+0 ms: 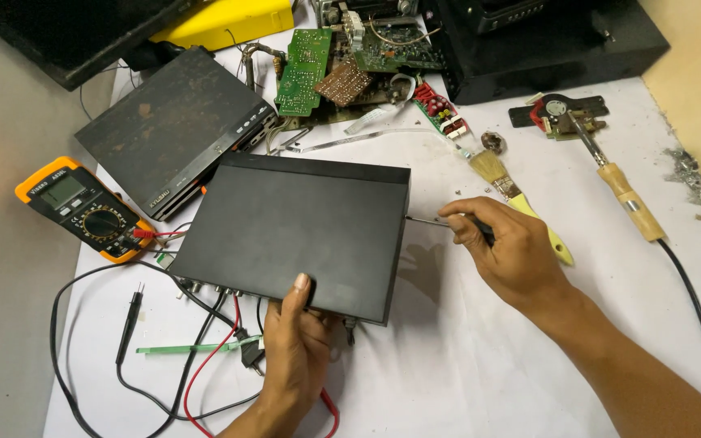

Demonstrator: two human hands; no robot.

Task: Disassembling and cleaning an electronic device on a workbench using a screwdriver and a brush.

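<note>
Lying flat in the middle of the white table (480, 357), a black box-shaped device (294, 231) with a plain matte lid takes up most of the near work area. The left hand (294, 357) grips its near edge, thumb pressed on top of the lid and the other fingers curled under, out of sight. The right hand (505, 247) is closed around the dark handle of a screwdriver (440, 221), whose thin metal shaft runs left and meets the right side wall of the black box.

Just left and farther off sits a second flat player (168, 126), dark and scuffed, with a row of small buttons and a pale strip of lettering on its front edge. To its near left lies an orange-cased multimeter (83, 207) with a grey screen and a round dial; its red and black leads (196, 381) trail across the near left of the table.

At the far side a heap of green and brown circuit boards (342, 69) lies open, beside a yellow case (221, 20) and a large black housing (545, 40). Right of the hands lie a yellow-handled brush (521, 203) and a wooden-handled soldering iron (622, 191), its black cord running to the near right.
</note>
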